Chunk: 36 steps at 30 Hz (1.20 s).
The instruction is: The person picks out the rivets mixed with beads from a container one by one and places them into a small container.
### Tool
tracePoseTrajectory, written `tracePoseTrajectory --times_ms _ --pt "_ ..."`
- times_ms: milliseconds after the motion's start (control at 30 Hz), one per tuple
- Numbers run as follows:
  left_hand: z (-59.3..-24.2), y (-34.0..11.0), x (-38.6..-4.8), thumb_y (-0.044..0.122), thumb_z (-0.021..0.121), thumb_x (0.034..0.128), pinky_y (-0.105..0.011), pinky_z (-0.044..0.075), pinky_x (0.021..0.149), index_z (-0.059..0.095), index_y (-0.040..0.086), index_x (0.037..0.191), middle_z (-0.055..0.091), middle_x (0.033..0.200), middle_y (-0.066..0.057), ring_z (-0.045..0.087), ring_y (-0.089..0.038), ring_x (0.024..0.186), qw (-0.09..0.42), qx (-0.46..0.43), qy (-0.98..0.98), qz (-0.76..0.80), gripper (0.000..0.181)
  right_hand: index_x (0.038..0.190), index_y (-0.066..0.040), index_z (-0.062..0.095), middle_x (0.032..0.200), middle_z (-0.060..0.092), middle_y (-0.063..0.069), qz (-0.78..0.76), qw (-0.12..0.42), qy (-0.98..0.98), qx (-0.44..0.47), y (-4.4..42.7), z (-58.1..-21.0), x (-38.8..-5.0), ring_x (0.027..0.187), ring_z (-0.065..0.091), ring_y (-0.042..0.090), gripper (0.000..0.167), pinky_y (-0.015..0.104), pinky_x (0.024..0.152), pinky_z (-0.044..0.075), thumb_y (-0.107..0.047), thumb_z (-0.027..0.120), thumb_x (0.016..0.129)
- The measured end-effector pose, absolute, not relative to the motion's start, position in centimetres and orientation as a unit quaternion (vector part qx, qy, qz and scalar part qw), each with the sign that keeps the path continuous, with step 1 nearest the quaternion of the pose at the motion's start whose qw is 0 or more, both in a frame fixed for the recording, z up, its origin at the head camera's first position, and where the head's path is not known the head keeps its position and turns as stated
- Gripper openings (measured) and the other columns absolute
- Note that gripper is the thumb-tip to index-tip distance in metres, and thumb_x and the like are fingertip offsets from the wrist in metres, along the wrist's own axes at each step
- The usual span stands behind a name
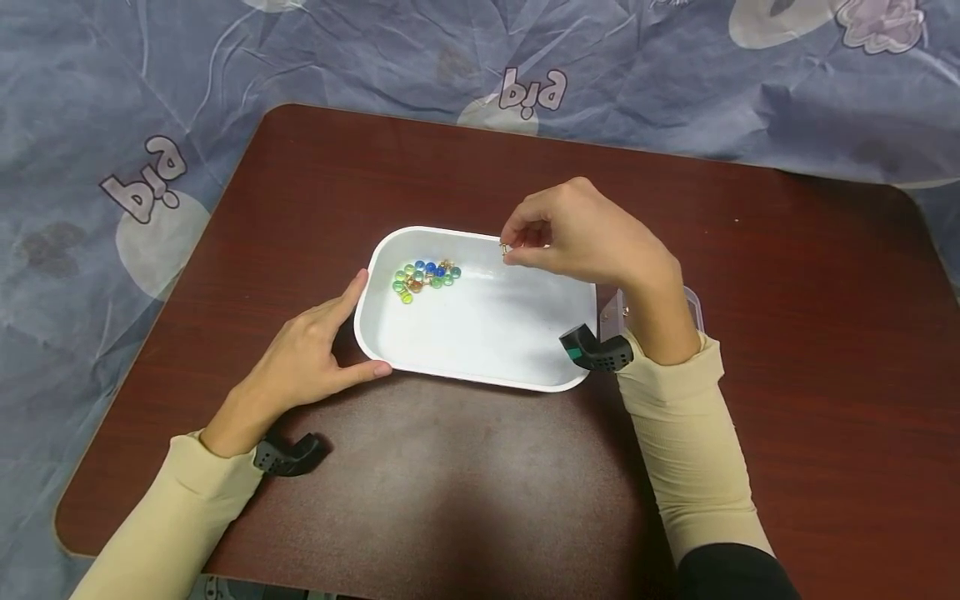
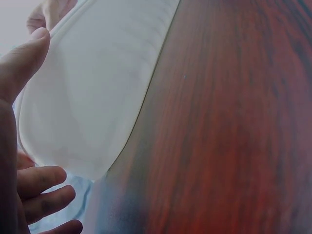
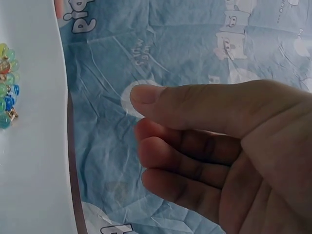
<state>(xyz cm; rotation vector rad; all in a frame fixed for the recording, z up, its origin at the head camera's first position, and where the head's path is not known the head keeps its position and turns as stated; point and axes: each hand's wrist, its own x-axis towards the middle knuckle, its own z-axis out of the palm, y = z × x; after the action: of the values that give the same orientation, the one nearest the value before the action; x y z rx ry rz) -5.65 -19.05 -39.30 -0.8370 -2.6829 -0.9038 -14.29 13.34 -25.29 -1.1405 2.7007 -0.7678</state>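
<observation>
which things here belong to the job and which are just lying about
Part of the job, it seems:
white tray, touched by the left hand
small gold-toned piece, pinched by the right hand
coloured beads in the tray
clear box, probably, partly hidden

Just around it:
patterned cloth
black wrist devices
brown table

The blue cloth [image 1: 360,67] bears repeated lettering [image 1: 529,92], apparently "big", upside down, and a faint "why?" [image 3: 140,51]

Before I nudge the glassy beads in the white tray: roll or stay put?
The beads look round and glossy: probably slippery, apt to roll. Gold-coloured pieces among them may hinder that. The tray, with its raised wall, should likely contain strays.
</observation>
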Motion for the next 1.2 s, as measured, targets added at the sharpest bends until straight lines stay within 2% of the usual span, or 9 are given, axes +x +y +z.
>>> tracePoseTrajectory --times_ms 533,767,967,1200 --pt "-39.2 -19.1 -5.6 0.075 0.055 0.0826 -0.054 0.046 0.096 0.027 0.004 0.156 0.047 0.145 -0.022 0.053 -0.037 0.127 0.084 -0.277 -0.905 -0.310 0.106 0.085 -0.007 0.074 0.078 0.069 -0.003 -0.235 0.025 0.904 -0.357 16.9 -24.7 -13.6 0.068 0.061 0.009 0.006 0.024 0.065 0.050 -0.003 0.076 0.081" --pt "-39.2 -19.1 -5.6 0.076 0.053 0.0832 -0.054 0.046 0.096 0.026 0.004 0.156 0.047 0.145 -0.023 0.052 -0.037 0.127 0.088 -0.283 -0.903 -0.312 0.106 0.084 -0.010 0.075 0.077 0.069 -0.004 -0.239 0.011 0.909 -0.342 18.5 -24.3 -13.0 0.067 0.061 0.010 0.013 0.017 0.064 0.047 0.002 0.074 0.078" --pt "-39.2 -19.1 -5.6 0.077 0.051 0.0829 -0.054 0.046 0.096 0.024 0.006 0.157 0.046 0.146 -0.023 0.052 -0.037 0.127 0.087 -0.284 -0.902 -0.314 0.106 0.084 -0.010 0.074 0.076 0.068 -0.006 -0.222 0.008 0.919 -0.325 19.6 -24.1 -12.6 0.067 0.062 0.008 0.012 0.016 0.064 0.048 0.001 0.073 0.078" --pt "-39.0 -19.1 -5.6 0.068 0.065 0.0829 -0.055 0.045 0.097 0.024 0.005 0.157 0.045 0.147 -0.023 0.051 -0.038 0.128 0.072 -0.276 -0.906 -0.312 0.105 0.086 -0.011 0.075 0.078 0.070 -0.007 -0.221 0.005 0.925 -0.308 20.6 -23.6 -12.2 0.067 0.062 0.007 0.013 0.014 0.064 0.046 0.001 0.074 0.080"
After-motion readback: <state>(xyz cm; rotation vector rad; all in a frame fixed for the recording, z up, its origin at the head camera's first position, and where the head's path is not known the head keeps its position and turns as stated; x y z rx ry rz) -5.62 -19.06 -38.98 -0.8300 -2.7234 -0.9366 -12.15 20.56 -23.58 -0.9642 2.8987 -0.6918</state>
